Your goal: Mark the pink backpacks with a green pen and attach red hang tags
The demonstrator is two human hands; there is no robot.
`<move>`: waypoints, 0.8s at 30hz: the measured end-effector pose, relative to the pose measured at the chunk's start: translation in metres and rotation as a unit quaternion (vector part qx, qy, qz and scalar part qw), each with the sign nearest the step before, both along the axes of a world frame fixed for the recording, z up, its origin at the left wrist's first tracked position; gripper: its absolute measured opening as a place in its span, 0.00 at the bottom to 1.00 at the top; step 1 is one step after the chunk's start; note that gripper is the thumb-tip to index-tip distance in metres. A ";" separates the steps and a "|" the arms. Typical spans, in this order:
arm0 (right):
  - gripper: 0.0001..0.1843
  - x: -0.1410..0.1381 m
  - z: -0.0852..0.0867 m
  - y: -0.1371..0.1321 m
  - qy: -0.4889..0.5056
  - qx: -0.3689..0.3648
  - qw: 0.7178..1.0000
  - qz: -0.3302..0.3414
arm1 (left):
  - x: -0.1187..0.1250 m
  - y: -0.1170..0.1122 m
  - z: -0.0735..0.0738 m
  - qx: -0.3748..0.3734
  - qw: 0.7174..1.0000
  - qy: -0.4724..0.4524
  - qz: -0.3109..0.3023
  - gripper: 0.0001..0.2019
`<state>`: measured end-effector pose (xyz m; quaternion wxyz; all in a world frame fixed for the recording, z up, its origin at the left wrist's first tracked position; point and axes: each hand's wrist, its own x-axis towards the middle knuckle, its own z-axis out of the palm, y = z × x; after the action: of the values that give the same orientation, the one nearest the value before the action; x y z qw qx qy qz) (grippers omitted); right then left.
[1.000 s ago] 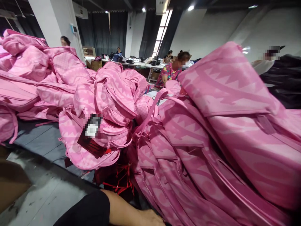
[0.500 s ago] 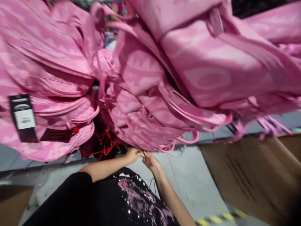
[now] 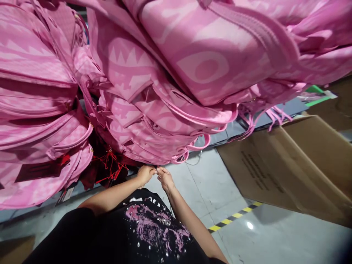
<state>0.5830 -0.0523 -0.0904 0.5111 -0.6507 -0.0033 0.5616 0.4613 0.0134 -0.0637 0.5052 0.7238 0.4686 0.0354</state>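
A big heap of pink patterned backpacks (image 3: pixel 170 73) fills the upper part of the head view and overhangs the table edge. My left hand (image 3: pixel 145 173) and my right hand (image 3: pixel 164 177) meet just below the lowest backpack (image 3: pixel 154 146). Both are pinched together on something small at its bottom edge; I cannot make out what. Red strings and dark red tags (image 3: pixel 108 167) hang left of my hands. My black top with a pink print (image 3: pixel 156 229) shows below.
A large flattened cardboard box (image 3: pixel 288 165) leans at the right. The grey floor (image 3: pixel 261 234) carries a yellow-and-black tape line (image 3: pixel 233 216). Pink straps (image 3: pixel 275 115) dangle off the table edge. Another cardboard piece (image 3: pixel 13 249) sits bottom left.
The view has swung down from the room and co-workers to the heap's lower edge. Both my hands have come into sight and stay pinched together under the backpacks.
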 end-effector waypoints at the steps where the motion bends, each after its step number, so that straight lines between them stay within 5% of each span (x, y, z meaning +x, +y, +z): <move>1: 0.26 0.000 0.000 -0.001 -0.003 0.000 1.000 -0.001 | 0.001 0.001 0.001 0.002 1.000 0.007 -0.003 0.10; 13: 0.23 0.000 -0.013 -0.005 -0.060 0.003 0.998 0.033 | 0.005 0.000 0.002 -0.001 0.996 0.079 -0.052 0.11; 19: 0.24 0.006 0.004 -0.007 -0.150 0.054 0.984 0.080 | 0.017 -0.010 0.006 -0.005 0.989 0.143 -0.035 0.11; 24: 0.24 0.016 -0.009 -0.009 -0.192 0.053 0.974 0.108 | 0.028 -0.008 0.010 0.002 0.990 0.138 0.002 0.09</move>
<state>0.5987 -0.0613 -0.0992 0.4708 -0.7143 -0.2010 0.4772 0.4896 0.0056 -0.0540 0.4344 0.7217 0.5352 -0.0636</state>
